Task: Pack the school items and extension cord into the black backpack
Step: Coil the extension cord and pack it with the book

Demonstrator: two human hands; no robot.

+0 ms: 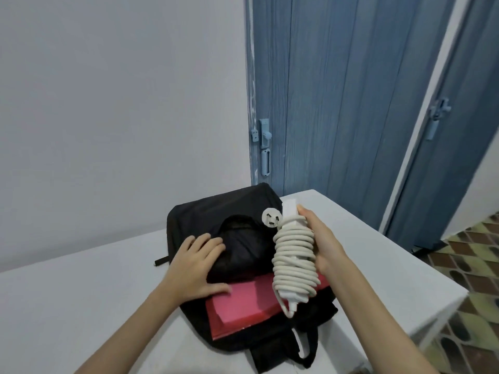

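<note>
The black backpack (pixel 216 211) lies flat on the white table, its opening towards me. Red books or folders (pixel 243 306) stick out of the opening. My left hand (pixel 195 263) rests flat on the backpack's front flap, fingers spread, thumb touching the red cover. My right hand (pixel 321 244) grips a white extension cord (pixel 293 255) wound in a tight coil around its socket strip, held upright above the backpack's right side. Its round plug (pixel 272 217) points to the left near the top.
The white table (pixel 81 306) runs to a corner at the right (pixel 445 290), with patterned tiled floor (pixel 472 319) below. A pale wall stands behind. Blue folding doors (pixel 337 103) are at the back right.
</note>
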